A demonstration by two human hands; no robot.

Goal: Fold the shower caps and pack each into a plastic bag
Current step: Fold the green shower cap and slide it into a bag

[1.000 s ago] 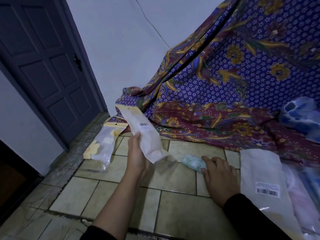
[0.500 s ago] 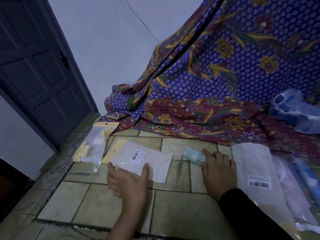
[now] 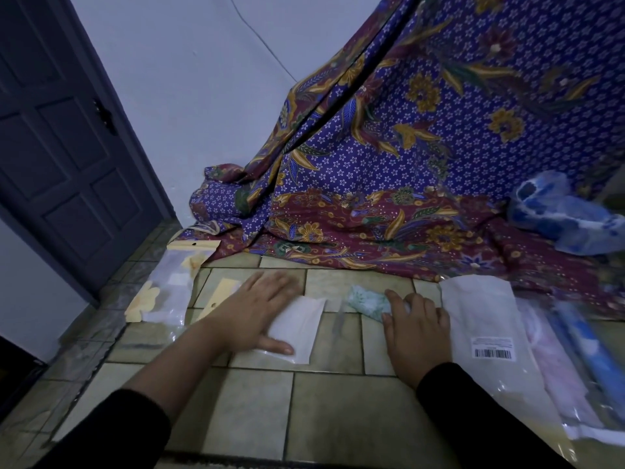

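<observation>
A flat white plastic bag (image 3: 297, 328) with a yellow header lies on the tiled floor. My left hand (image 3: 257, 309) presses on it with straight, spread fingers. To its right lies a small folded green shower cap (image 3: 367, 301). My right hand (image 3: 417, 328) rests flat on the cap's near end, fingers forward. A loose blue shower cap (image 3: 561, 214) sits on the patterned cloth at the far right.
A packed bag (image 3: 169, 286) with a yellow flower print lies at the left. A stack of bags (image 3: 487, 336) with a barcode label lies at the right, with pink and blue items beside it. Patterned batik cloth (image 3: 389, 170) drapes behind. A dark door (image 3: 67, 147) stands left.
My left hand laid the white bag down on the floor, then slid forward onto it and flattened it. My right hand stayed on the green cap.
</observation>
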